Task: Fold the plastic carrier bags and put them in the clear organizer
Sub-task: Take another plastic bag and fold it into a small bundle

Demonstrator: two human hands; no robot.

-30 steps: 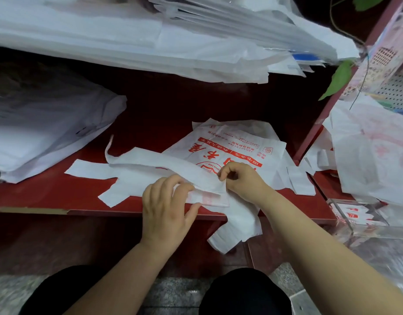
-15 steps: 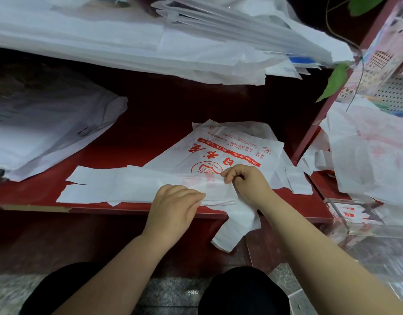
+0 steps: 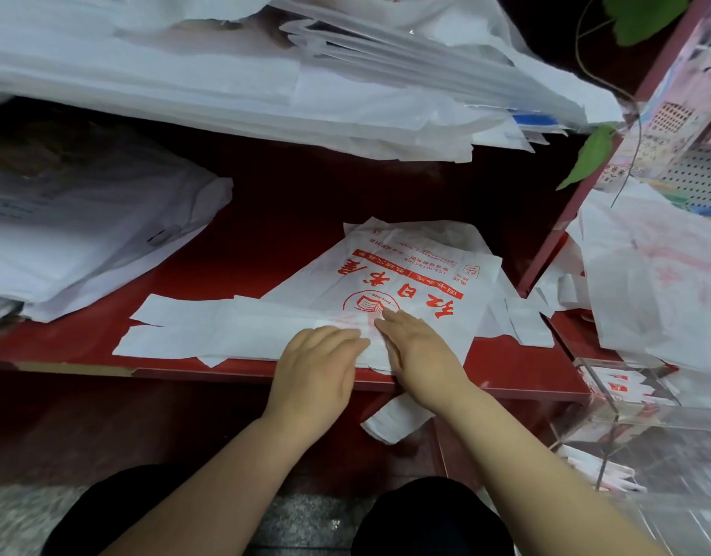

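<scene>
Hands lie side by side at the middle of the frame, both flat on plastic. The left hand [image 3: 318,367] has its palm down and its fingers straight and close together on the near end of a folded bag [image 3: 225,327]. The right hand [image 3: 418,351] lies just beside it, fingers stretched out and pressing on the same fold, its fingertips reaching the red round logo of the printed bag [image 3: 406,274] underneath. Neither hand pinches anything.

The folded bag is a long white strip lying across the front of the red shelf [image 3: 265,250]. It runs from the hands out toward the left of the frame, where its end splits into two flat handle strips. The printed bag lies flat beneath it, toward the centre right, with red characters and a red band facing up. A white handle loop [image 3: 394,423] hangs over the shelf's front edge just below the right wrist.

The clear organizer [image 3: 626,399] stands at the lower right of the frame, beside the shelf's end. Small folded bags with red print [image 3: 618,389] show through its wall.

A thick stack of white bags [image 3: 265,74] fills the top of the frame. Another pile [image 3: 85,234] sits on the shelf at the left. Loose crumpled bags [image 3: 658,282] lie at the right, and a green leaf [image 3: 590,154] hangs at the upper right. The person's dark-clad knees [image 3: 430,515] show at the bottom edge.
</scene>
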